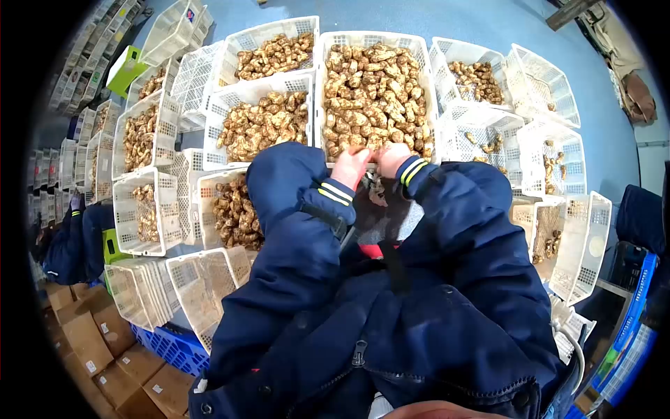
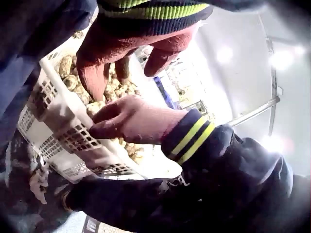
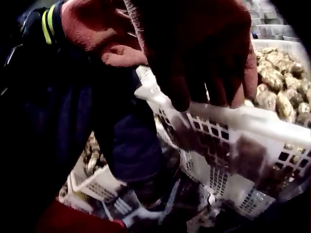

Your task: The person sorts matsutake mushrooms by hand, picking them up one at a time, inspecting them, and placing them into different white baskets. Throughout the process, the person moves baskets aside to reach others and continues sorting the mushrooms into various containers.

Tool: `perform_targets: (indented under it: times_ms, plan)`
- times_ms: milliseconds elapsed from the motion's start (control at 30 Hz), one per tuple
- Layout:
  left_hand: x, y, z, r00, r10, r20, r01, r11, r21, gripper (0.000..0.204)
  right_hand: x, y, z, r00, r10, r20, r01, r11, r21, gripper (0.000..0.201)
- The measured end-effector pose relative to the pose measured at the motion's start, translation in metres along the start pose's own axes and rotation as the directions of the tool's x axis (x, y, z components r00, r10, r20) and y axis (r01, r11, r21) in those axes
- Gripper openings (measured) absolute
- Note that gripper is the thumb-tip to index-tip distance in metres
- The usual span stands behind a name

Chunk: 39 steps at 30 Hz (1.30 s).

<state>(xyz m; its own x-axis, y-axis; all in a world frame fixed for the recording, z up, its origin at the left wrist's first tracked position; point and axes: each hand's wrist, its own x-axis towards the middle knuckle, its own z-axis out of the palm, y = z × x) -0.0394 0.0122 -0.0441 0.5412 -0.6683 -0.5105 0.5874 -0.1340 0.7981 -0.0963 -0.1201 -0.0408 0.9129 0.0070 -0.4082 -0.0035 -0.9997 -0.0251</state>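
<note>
Across blue floor (image 1: 488, 28), white crates (image 1: 262, 129) hold brown mushrooms (image 1: 373, 91).

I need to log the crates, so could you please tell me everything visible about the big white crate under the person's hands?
The big white plastic lattice crate is rectangular, with perforated walls and a solid rim. It stands upright among similar crates, filled nearly to the brim with knobbly tan-brown mushroom-like pieces. Both hands, the left hand and right hand, rest at its near rim, fingers reaching over the edge onto the pieces.
</note>
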Motion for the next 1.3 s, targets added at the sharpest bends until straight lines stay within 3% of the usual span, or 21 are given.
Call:
perform_targets:
  times_ms: [33,67,100,167,233,300,367,433,500,600,633,667,733,767,833,867,900,967,1033,1133,1300]
  plan:
    - [-0.002,0.010,-0.002,0.998,-0.015,0.062,0.021,0.996,-0.090,0.020,0.007,0.012,-0.007,0.991,0.030,0.127,-0.052,0.984,0.172,0.032]
    - [0.000,0.007,-0.008,0.977,0.121,0.174,-0.067,0.956,-0.285,0.019,0.006,0.018,-0.028,0.990,0.139,0.028,-0.140,0.937,0.321,0.032]
    - [0.004,0.005,-0.013,0.978,0.122,0.167,-0.070,0.955,-0.288,0.019,0.008,0.025,-0.039,0.966,0.254,-0.048,-0.203,0.860,0.469,0.033]
    - [0.018,0.006,-0.022,0.865,0.222,0.451,0.070,0.835,-0.546,0.021,0.023,0.045,-0.048,0.909,0.331,-0.254,-0.088,0.747,0.659,0.032]
    - [0.003,0.019,-0.009,0.973,0.145,0.181,-0.080,0.942,-0.327,0.022,0.064,0.062,-0.028,0.873,0.291,-0.392,0.136,0.625,0.768,0.039]
    - [0.001,0.017,-0.012,0.985,0.125,0.119,-0.070,0.918,-0.389,0.024,0.082,0.052,-0.041,0.838,0.197,-0.509,0.168,0.794,0.584,0.046]
    - [0.004,0.012,-0.010,0.998,0.063,0.027,-0.051,0.949,-0.310,0.026,0.110,0.038,-0.033,0.875,0.155,-0.458,0.132,0.834,0.535,0.053]
    - [0.009,0.004,-0.016,0.994,-0.010,0.111,0.020,0.996,-0.091,0.026,0.126,0.026,-0.027,0.947,0.142,-0.289,-0.004,0.902,0.432,0.053]
    - [0.007,0.001,-0.016,0.997,-0.036,0.072,0.041,0.997,-0.068,0.024,0.145,0.030,-0.010,0.912,0.181,-0.369,0.021,0.877,0.481,0.050]
    - [0.003,0.006,-0.012,0.997,0.047,0.064,-0.030,0.970,-0.242,0.024,0.118,0.045,-0.021,0.859,0.378,-0.347,0.105,0.533,0.840,0.057]
    - [0.002,0.009,-0.009,0.998,0.025,0.052,-0.015,0.983,-0.185,0.026,0.115,0.054,-0.021,0.898,0.364,-0.245,0.179,0.206,0.962,0.058]
    - [0.002,0.008,-0.008,0.997,0.020,0.074,-0.008,0.987,-0.157,0.026,0.089,0.059,-0.042,0.938,0.293,-0.187,0.196,-0.001,0.981,0.058]
    - [-0.004,0.012,-0.003,0.992,-0.001,0.129,0.012,0.996,-0.086,0.028,0.053,0.065,-0.069,0.967,0.189,-0.172,0.224,-0.301,0.927,0.061]
    - [-0.009,0.013,0.002,0.990,0.011,0.139,0.000,0.997,-0.075,0.028,0.039,0.072,-0.069,0.959,0.078,-0.272,0.274,-0.497,0.823,0.059]
    - [-0.017,0.010,0.006,0.992,0.004,0.126,0.004,0.998,-0.069,0.031,0.003,0.064,-0.095,0.934,0.040,-0.354,0.305,-0.605,0.736,0.057]
    - [-0.018,0.017,0.004,0.964,0.031,0.265,0.004,0.992,-0.129,0.034,-0.019,0.053,-0.109,0.930,0.086,-0.357,0.320,-0.670,0.670,0.059]
    - [-0.023,0.017,0.007,0.962,0.042,0.270,-0.012,0.994,-0.112,0.034,-0.029,0.054,-0.108,0.848,-0.019,-0.529,0.327,-0.768,0.550,0.065]
    - [-0.040,0.023,0.017,0.966,0.140,0.217,-0.125,0.989,-0.077,0.036,-0.060,0.038,-0.114,0.831,0.071,-0.552,0.408,-0.751,0.519,0.071]
    - [-0.052,0.030,0.023,0.935,0.182,0.304,-0.171,0.983,-0.062,0.036,-0.067,0.029,-0.109,0.774,0.147,-0.616,0.524,-0.696,0.492,0.074]
    - [-0.070,0.038,0.035,0.960,0.116,0.254,-0.135,0.989,0.056,0.034,-0.087,0.022,-0.117,0.786,0.236,-0.572,0.565,-0.652,0.506,0.075]
    - [-0.076,0.034,0.029,0.950,0.126,0.284,-0.130,0.992,-0.006,0.033,-0.102,0.028,-0.122,0.772,0.284,-0.568,0.617,-0.546,0.566,0.068]
